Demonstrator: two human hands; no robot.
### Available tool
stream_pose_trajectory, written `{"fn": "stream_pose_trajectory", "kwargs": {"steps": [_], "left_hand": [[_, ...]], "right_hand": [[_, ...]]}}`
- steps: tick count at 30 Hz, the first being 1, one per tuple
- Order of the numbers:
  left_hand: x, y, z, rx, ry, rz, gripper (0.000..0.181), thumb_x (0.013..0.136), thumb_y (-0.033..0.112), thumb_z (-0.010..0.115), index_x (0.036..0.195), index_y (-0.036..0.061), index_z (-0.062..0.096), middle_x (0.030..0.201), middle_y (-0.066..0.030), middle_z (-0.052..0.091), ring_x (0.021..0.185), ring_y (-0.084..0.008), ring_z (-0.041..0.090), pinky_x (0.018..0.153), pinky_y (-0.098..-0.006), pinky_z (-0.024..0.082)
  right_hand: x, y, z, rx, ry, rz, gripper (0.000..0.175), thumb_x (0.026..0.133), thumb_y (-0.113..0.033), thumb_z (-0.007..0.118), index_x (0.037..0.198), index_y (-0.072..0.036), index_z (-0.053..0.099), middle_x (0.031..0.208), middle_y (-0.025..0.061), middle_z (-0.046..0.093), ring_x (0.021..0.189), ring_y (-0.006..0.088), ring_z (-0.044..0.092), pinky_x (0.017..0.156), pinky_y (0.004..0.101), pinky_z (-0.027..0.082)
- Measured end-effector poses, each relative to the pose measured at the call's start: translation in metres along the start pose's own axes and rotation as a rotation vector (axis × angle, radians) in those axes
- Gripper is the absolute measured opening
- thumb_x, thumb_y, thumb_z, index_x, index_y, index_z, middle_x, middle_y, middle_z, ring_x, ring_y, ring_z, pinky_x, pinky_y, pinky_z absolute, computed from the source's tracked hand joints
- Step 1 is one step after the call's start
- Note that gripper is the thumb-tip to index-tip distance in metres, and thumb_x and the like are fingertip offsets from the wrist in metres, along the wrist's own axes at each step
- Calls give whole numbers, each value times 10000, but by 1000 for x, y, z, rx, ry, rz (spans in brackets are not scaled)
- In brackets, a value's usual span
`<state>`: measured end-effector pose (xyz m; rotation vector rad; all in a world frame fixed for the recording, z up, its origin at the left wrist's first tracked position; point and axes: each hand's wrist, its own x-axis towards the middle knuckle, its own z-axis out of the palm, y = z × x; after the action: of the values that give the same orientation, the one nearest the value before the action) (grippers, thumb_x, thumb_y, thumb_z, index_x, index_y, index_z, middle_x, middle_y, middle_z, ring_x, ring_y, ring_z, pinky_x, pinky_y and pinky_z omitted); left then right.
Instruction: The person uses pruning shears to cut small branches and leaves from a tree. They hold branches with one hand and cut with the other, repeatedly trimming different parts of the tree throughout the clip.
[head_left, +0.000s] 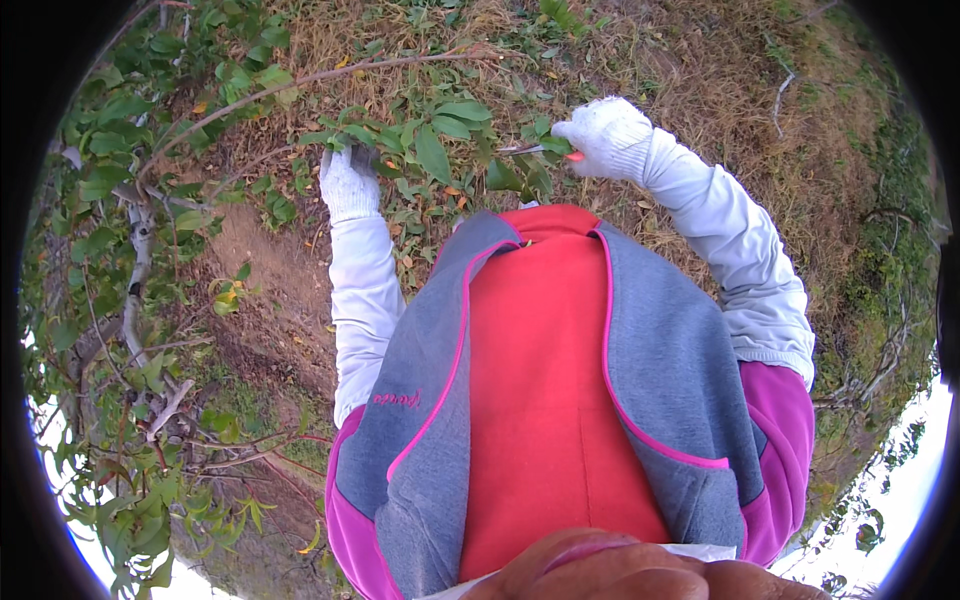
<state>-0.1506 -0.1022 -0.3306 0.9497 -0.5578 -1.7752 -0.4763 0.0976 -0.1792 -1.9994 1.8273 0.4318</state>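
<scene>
My left hand (349, 182), in a white knit glove, is closed around a thin leafy twig, its fingertips partly hidden by leaves. Broad green leaves (433, 150) spread from there towards the right. Across from it, my right hand (609, 140), gloved the same way, grips a cutting tool with an orange-red handle (574, 157). The tool's slim metal blades (523, 150) point left at the foliage, and leaves cover part of them. Whether the blades touch a stem cannot be seen.
A long bare branch (315, 76) arches above my left hand. It springs from a grey-barked tree (141, 247) on the left, with several leafy shoots. Dry grass (697, 82) and fallen leaves cover the ground. Another twig (780, 101) lies at the upper right.
</scene>
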Motion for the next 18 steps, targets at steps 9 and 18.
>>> {"fn": "stream_pose_trajectory", "kwargs": {"steps": [9,18], "left_hand": [[12,-6,-4,-8,62,9,259,1063,92,645,1313,31,615,1167,-113,718,1018,-278,709,862,-451,579],[13,-7,-6,-2,26,-11,319,1040,162,689,1344,80,635,1206,-96,719,1047,-265,700,867,-449,563]], "right_hand": [[-24,12,29,170,35,121,363,892,-413,715,1116,-127,696,874,181,734,843,389,742,737,526,590],[-54,17,75,524,174,285,568,877,-447,736,1356,-149,672,1075,186,722,1026,385,714,893,479,569]]}}
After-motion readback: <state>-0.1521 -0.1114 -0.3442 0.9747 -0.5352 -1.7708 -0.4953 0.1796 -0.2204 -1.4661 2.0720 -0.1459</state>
